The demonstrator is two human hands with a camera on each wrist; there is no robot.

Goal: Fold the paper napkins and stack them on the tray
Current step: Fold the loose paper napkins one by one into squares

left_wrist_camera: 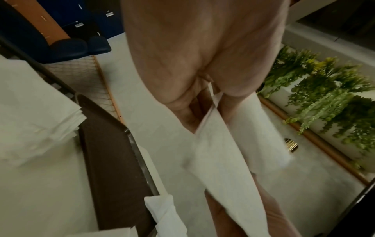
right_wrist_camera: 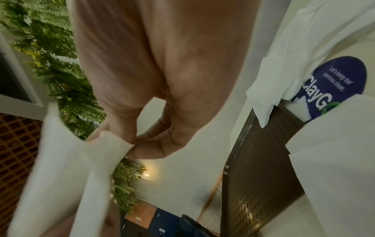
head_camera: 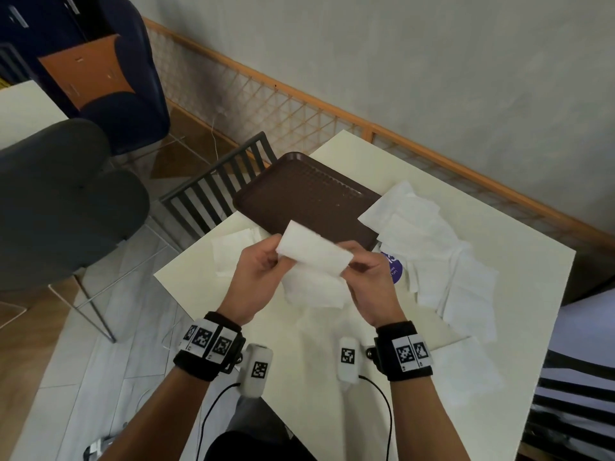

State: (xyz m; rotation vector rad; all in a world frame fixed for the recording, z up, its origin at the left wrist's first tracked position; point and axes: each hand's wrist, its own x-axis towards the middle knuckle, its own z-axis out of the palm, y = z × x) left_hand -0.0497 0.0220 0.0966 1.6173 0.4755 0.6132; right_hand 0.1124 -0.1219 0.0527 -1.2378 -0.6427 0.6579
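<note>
Both hands hold one napkin [head_camera: 314, 252] above the table [head_camera: 519, 261], near the tray's [head_camera: 299, 191] near edge. The left hand [head_camera: 256, 271] pinches its left end, the right hand [head_camera: 369, 277] its right end. Loose napkins [head_camera: 442, 261] lie along the table's right side.

The round blue sticker [right_wrist_camera: 332, 86] reads "ClayG" and "Let's keep our".

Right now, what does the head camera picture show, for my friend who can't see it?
Two hands, the left hand and right hand, hold a white paper napkin in the air, folding it above a cream table. Behind it lies an empty brown tray, with a heap of loose napkins to its right.
</note>
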